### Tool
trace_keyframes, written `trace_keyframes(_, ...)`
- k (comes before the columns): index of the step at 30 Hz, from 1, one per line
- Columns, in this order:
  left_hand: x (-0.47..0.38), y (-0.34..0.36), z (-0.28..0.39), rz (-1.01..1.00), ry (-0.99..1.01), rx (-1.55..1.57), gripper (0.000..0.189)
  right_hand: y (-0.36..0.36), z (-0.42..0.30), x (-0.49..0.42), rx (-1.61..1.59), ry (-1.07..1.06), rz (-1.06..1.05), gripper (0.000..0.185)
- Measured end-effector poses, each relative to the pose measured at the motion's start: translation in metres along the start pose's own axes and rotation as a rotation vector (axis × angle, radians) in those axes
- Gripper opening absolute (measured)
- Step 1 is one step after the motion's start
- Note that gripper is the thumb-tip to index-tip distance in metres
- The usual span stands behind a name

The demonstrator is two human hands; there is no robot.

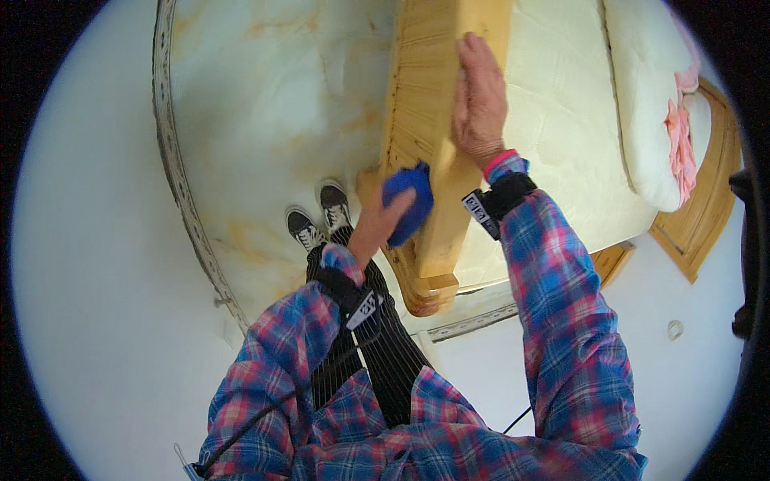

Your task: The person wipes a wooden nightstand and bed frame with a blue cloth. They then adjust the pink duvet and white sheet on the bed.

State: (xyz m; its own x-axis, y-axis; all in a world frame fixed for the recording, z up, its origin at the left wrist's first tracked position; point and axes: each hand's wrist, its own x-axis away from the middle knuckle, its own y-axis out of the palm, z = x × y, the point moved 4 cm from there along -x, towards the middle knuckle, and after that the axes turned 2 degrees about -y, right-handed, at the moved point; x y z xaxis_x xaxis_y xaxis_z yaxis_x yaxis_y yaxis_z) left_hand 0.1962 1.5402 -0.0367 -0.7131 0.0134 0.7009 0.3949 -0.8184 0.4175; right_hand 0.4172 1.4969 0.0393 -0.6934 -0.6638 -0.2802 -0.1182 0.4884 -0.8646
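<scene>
My left hand (pixel 379 222) grips a bunched blue cloth (pixel 412 201), slightly blurred, against the panelled outer face of a wooden bed footboard (pixel 415 114). My right hand (pixel 480 99) lies flat along the footboard's top rail (pixel 445 210), fingers together and pointing away from me, with nothing visible in it. Both wrists wear black straps with printed tags. The palm side of each hand is hidden.
A pale mattress (pixel 553 120) lies right of the footboard. Pink fabric (pixel 681 150) rests on white bedding (pixel 652 108) near a wooden headboard (pixel 698 198). Marbled floor tiles (pixel 258 120) and a patterned skirting border (pixel 174 156) run along the left. My shoes (pixel 316 210) stand beside the footboard.
</scene>
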Motion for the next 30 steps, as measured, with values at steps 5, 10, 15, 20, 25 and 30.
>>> trace_keyframes(5,-0.075,0.013,0.101,0.060,0.112,0.083,0.042,-0.004,-0.003,-0.004,-0.019,0.045,-0.048,0.045)
trace_keyframes(10,-0.165,0.022,0.194,0.145,0.186,0.195,0.043,-0.007,-0.002,-0.006,-0.118,0.116,-0.084,0.058)
trace_keyframes(15,-0.215,0.021,0.234,0.101,0.266,0.235,0.043,-0.008,-0.003,-0.006,-0.108,0.188,-0.177,0.059)
trace_keyframes(20,-0.185,0.026,0.206,0.194,0.305,-0.206,0.043,-0.012,-0.001,-0.009,-0.111,0.231,-0.193,0.055)
trace_keyframes(25,-0.134,0.023,0.110,0.013,0.058,-0.044,0.029,-0.012,-0.002,-0.010,-0.067,0.229,-0.188,0.051)
trace_keyframes(30,-0.073,0.004,-0.010,-0.170,-0.095,-0.274,0.045,-0.005,-0.008,-0.010,0.067,0.288,-0.164,0.045)
